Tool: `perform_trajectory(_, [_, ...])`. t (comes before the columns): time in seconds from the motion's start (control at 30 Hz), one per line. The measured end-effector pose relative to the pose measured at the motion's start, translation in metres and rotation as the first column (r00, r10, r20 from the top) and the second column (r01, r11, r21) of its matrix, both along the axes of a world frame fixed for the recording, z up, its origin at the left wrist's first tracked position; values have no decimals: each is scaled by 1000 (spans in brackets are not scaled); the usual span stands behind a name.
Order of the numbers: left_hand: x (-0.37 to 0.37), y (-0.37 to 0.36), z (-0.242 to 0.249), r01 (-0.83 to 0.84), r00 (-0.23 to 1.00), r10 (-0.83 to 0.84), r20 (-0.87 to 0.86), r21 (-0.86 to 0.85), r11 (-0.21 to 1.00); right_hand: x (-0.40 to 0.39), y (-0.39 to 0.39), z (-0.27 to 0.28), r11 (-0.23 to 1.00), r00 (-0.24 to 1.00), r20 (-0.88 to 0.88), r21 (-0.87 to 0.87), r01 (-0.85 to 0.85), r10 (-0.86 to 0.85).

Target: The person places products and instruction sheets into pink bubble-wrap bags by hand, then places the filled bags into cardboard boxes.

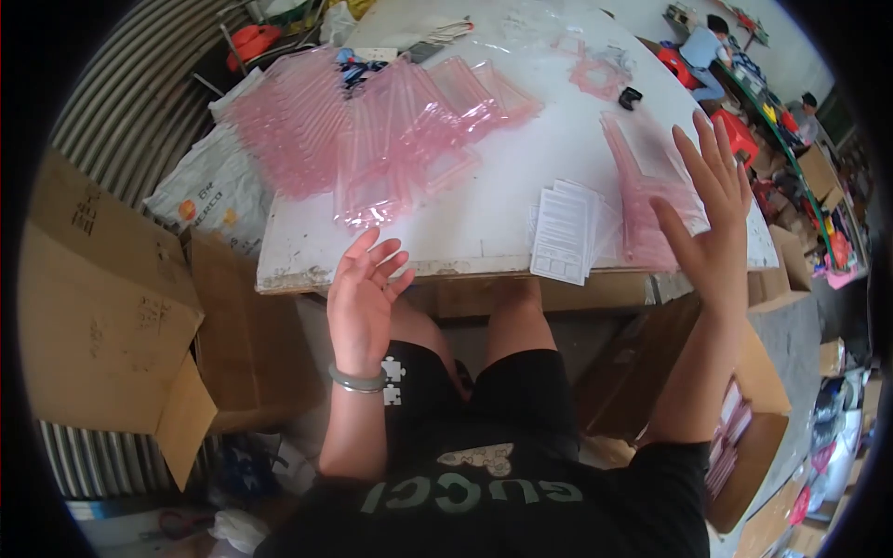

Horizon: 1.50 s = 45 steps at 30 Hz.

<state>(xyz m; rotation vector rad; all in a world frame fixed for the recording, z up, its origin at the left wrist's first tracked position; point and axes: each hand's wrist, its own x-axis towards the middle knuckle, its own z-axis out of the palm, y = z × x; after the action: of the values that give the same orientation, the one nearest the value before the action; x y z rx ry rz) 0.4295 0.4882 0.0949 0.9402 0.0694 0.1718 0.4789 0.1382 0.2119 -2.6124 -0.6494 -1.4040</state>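
Note:
My left hand is raised palm up in front of the table edge, fingers loosely curled and apart, holding nothing. My right hand hangs in the air with its fingers spread, in front of a stack of clear pink plastic pouches at the table's right. Between the hands, a small pile of printed white cards lies at the front edge. Fanned rows of pink pouches cover the left part of the white table, with more pouches beside them.
A black object and clear plastic pieces lie toward the back. Cardboard boxes stand left and lower right, the latter holding pink items. Two people sit at a green-edged bench at the far right.

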Motion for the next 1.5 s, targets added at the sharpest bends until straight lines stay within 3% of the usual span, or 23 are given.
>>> perform_trajectory(0.07, [-2, 5, -6, -41, 999, 41, -24, 0, 999, 6, 44, -3, 883, 914, 110, 238, -405, 390])
perform_trajectory(0.13, [3, 3, -10, -68, 996, 69, -55, 14, 998, 27, 112, -33, 788, 861, -54, 434, -436, 506])
perform_trajectory(0.17, [1, 0, -7, -61, 997, 61, -47, 8, 998, 49, 147, -48, 774, 843, -25, 413, -480, 537])
perform_trajectory(0.2, [-2, -2, -5, -45, 998, 46, -44, 21, 999, 61, 179, -55, 757, 812, -188, 520, -395, 553])
perform_trajectory(0.27, [-8, -3, 0, -18, 999, 20, -39, 37, 999, 90, 226, -68, 888, 921, -150, 358, -289, 360])
perform_trajectory(0.37, [-18, 8, -1, -61, 997, 61, -49, 17, 998, 114, 268, -99, 907, 965, -199, 415, -77, 173])
perform_trajectory(0.47, [-14, 23, -8, -121, 992, 121, -44, 3, 993, 107, 282, -116, 803, 978, -184, 594, 35, 94])
perform_trajectory(0.57, [-12, 32, -10, -133, 990, 132, -40, -9, 991, 83, 252, -107, 490, 957, 48, 851, -189, 286])
perform_trajectory(0.63, [-6, 38, -9, -36, 999, 36, -4, 34, 999, 46, 210, -92, -58, 633, 121, 991, -119, 765])
perform_trajectory(0.73, [-6, 24, -5, 350, 874, -293, 389, -84, 933, -16, 160, -69, -120, 211, 68, 961, 247, 975])
perform_trajectory(0.83, [-8, 5, 6, 506, 788, -363, 497, -185, 843, -34, 168, -85, -114, 191, 24, 872, 476, 981])
perform_trajectory(0.97, [-19, 7, 11, 302, 876, -229, 424, -113, 947, -33, 190, -110, -162, 270, 64, 920, 357, 961])
perform_trajectory(1.07, [-28, 13, 10, 97, 958, -26, 284, -236, 967, -51, 226, -106, -225, 497, 104, 956, 189, 861])
perform_trajectory(1.1, [-26, 20, 10, 97, 956, 19, 292, -377, 921, -52, 234, -115, -116, 592, 172, 985, -132, 787])
perform_trajectory(1.13, [-27, 26, 12, 84, 964, 45, 262, -462, 883, -57, 234, -115, 90, 640, 159, 937, -339, 751])
perform_trajectory(1.2, [-27, 35, 14, 60, 977, 82, 197, -623, 780, -63, 229, -117, 498, 729, 193, 615, -611, 657])
perform_trajectory(1.27, [-28, 37, 14, 60, 979, 78, 190, -628, 776, -65, 238, -121, 440, 664, 239, 587, -680, 708])
perform_trajectory(1.33, [-29, 39, 15, 66, 981, 69, 179, -654, 754, -70, 235, -115, 613, 733, 119, 470, -635, 669])
perform_trajectory(1.5, [-30, 37, 17, 47, 978, 99, 185, -652, 757, -71, 238, -110, 580, 705, 133, 475, -662, 696])
